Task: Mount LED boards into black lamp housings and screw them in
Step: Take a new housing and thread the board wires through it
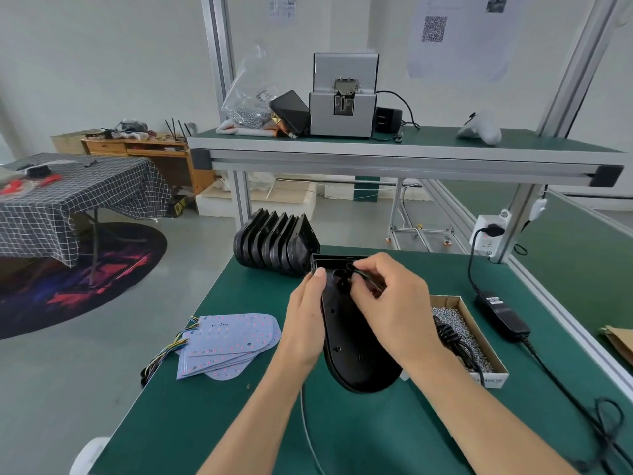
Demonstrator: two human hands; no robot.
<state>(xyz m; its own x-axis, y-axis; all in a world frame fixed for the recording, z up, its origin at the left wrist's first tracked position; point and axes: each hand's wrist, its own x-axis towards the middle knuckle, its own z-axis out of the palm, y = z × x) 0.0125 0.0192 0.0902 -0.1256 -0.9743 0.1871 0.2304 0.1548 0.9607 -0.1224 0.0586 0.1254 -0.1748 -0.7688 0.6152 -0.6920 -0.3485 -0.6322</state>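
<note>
Both hands on one black lamp housing point(352, 351)

Left hand point(305, 317) grips its left edge; right hand point(394, 299) pinches a small black ring point(354, 270) inside it.

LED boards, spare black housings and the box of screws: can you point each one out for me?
LED boards point(233, 344), head view: on the top board's pale face in the stack.
Spare black housings point(274, 243), head view: on the middle of the upright row.
Box of screws point(460, 332), head view: on the screws inside the cardboard box.
</note>
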